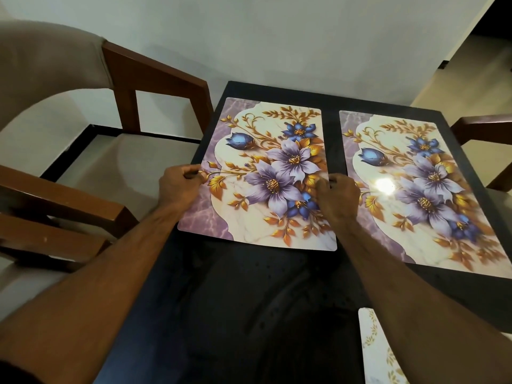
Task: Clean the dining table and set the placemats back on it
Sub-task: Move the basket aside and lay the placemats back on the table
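1. My left hand [180, 184] pinches the left long edge of the near placemat [266, 176], thumb on top and fingers curled at the rim. My right hand [339, 194] grips the opposite long edge with fingers curled down onto it.
2. Between my hands the mat lies on the dark dining table [249, 300], its left edge at the table's side or perhaps a little past it.
3. To seat it well, I judge I should slide it rather than lift it, nudging both edges together so it does not skew, then let go only when it lies flat.
4. Just beyond my right hand lies the second placemat [426, 189], apart from mine by a narrow strip of bare table. I would keep that gap even along its length and line up the far ends.
5. Out past my left hand stands a wooden chair [155, 87] drawn close to the table.
6. Hard to tell: my right fingertips hide under the knuckles. A pale patterned piece [379, 353] below my right forearm is cut off by the frame. Glare blots part of the second mat.
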